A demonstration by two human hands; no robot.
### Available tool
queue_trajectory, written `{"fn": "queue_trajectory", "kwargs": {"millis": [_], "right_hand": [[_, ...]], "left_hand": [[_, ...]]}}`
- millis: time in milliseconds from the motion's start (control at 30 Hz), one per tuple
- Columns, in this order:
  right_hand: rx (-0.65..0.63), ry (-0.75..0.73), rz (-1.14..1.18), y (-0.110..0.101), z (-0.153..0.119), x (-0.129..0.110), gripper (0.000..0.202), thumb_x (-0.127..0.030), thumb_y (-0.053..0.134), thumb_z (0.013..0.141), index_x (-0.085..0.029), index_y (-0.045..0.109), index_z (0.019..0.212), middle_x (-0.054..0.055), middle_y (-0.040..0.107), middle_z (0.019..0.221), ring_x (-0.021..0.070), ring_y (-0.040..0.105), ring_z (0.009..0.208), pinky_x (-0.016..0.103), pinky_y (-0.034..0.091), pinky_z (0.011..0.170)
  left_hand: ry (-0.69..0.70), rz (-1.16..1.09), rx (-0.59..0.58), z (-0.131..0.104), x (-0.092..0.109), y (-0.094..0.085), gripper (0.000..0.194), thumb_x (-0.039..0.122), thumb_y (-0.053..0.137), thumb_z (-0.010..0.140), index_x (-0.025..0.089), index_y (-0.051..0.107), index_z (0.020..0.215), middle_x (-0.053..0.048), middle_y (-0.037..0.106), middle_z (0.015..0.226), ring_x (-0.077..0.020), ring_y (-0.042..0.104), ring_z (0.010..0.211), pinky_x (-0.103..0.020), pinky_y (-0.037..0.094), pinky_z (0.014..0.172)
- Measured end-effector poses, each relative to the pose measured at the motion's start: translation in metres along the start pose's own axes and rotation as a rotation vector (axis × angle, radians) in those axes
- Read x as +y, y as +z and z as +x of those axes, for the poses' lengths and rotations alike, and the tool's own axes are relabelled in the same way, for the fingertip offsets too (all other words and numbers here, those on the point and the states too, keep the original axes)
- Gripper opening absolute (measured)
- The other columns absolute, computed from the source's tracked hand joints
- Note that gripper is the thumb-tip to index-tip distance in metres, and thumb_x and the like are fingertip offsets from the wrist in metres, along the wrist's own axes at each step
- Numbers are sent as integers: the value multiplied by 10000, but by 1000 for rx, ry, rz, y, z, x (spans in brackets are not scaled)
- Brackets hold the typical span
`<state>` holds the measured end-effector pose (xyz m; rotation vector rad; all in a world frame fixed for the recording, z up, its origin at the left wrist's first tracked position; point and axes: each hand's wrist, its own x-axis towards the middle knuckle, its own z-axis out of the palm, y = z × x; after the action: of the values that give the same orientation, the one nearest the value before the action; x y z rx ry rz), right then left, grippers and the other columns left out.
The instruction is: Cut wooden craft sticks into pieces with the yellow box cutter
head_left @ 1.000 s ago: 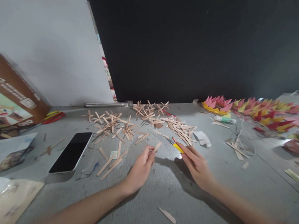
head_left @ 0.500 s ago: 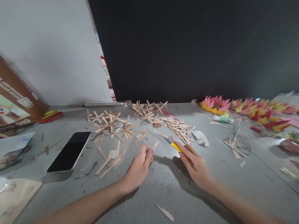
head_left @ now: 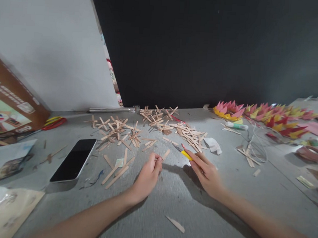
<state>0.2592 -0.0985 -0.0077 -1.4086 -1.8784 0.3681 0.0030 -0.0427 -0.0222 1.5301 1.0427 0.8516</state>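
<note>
Pinched in the fingers of my left hand [head_left: 148, 176] is a short flat wooden craft stick [head_left: 166, 155], its free end pointing up and to the right. My right hand [head_left: 205, 175] is closed around a yellow craft knife [head_left: 186, 155], whose blade tip points up and left. The knife and the held stick are apart. A pile of loose craft sticks [head_left: 190, 135] lies beyond my hands. Crossed stick pieces [head_left: 117, 128] are heaped to its left, and several longer sticks [head_left: 119, 172] lie left of my left hand. One pointed stick piece [head_left: 175, 224] rests nearer to me.
A phone [head_left: 73, 160] lies at left, near a brown printed box [head_left: 15, 101]. Behind stands a dark panel [head_left: 207, 50]. Pink and yellow folded-paper pieces [head_left: 229, 110], a glue stick [head_left: 237, 126], a white cable [head_left: 266, 155] and a tape roll [head_left: 311, 153] are at right.
The stick in my left hand has tilted slightly. Both hands stay in nearly the same place, and the view has shifted a little.
</note>
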Motion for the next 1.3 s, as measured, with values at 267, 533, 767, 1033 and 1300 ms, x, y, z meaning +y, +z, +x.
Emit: {"fn": "queue_trajectory", "kwargs": {"millis": [267, 533, 767, 1033, 1300], "right_hand": [[20, -28, -40, 1, 0, 1, 492, -372, 387, 1133, -320, 524, 1603, 98, 682, 1075, 238, 670, 918, 383, 616, 835], [-1, -7, -12, 1, -1, 1, 489, -365, 406, 1136, -338, 505, 1614, 92, 670, 1108, 233, 668, 950, 383, 598, 874], [2, -23, -24, 1, -1, 1, 487, -360, 405, 1136, -307, 519, 1606, 90, 665, 1094, 221, 675, 933, 360, 598, 861], [-1, -7, -14, 1, 0, 2, 468, -361, 430, 1134, -323, 532, 1589, 87, 674, 1164, 218, 688, 997, 361, 584, 923], [-5, 20, -12, 2, -3, 4, 488, -378, 419, 1138, -321, 476, 1620, 101, 683, 1199, 228, 681, 1002, 379, 573, 912]], "left_hand": [[4, 29, -6, 0, -1, 0, 399, 604, 426, 1085, 233, 468, 944, 72, 431, 677, -141, 402, 613, -270, 308, 587], [24, -33, -24, 1, -6, 2, 336, 551, 400, 1101, 238, 464, 996, 76, 407, 690, -133, 370, 591, -259, 290, 555], [29, -28, -26, 1, -4, 1, 320, 539, 406, 1102, 240, 456, 1001, 75, 413, 682, -140, 394, 602, -261, 308, 575], [25, -42, -36, 1, -1, 2, 305, 523, 424, 1098, 236, 480, 1012, 70, 426, 682, -143, 394, 610, -267, 295, 572], [36, -40, -66, -1, 0, 0, 265, 483, 440, 1099, 227, 504, 1065, 62, 482, 708, -148, 449, 635, -267, 343, 610]]}}
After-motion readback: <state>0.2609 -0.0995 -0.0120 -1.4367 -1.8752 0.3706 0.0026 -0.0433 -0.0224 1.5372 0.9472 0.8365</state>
